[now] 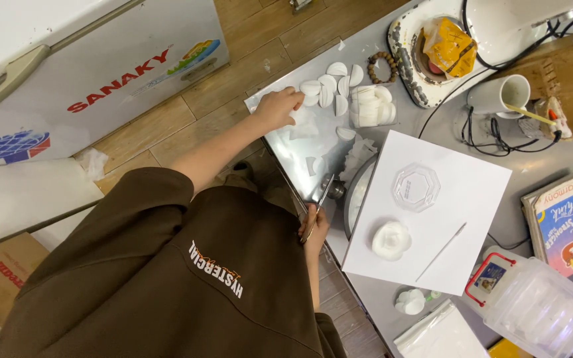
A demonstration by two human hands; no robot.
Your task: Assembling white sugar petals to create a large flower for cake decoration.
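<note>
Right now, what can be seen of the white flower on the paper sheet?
The flower is a small, rounded, all-white rosette of layered, curled petals, soft and matte like clay or foam. It looks assembled and lies flat, face up, near the lower left corner of the white sheet. Only the sheet touches it. A clear octagonal dish sits above it, and a thin stick lies to its right. Neither hand reaches it.

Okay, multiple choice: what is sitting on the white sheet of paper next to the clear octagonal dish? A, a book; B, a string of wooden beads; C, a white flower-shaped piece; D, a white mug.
C: a white flower-shaped piece lies on the white sheet just below the clear octagonal dish, with a thin stick to its right.
</note>
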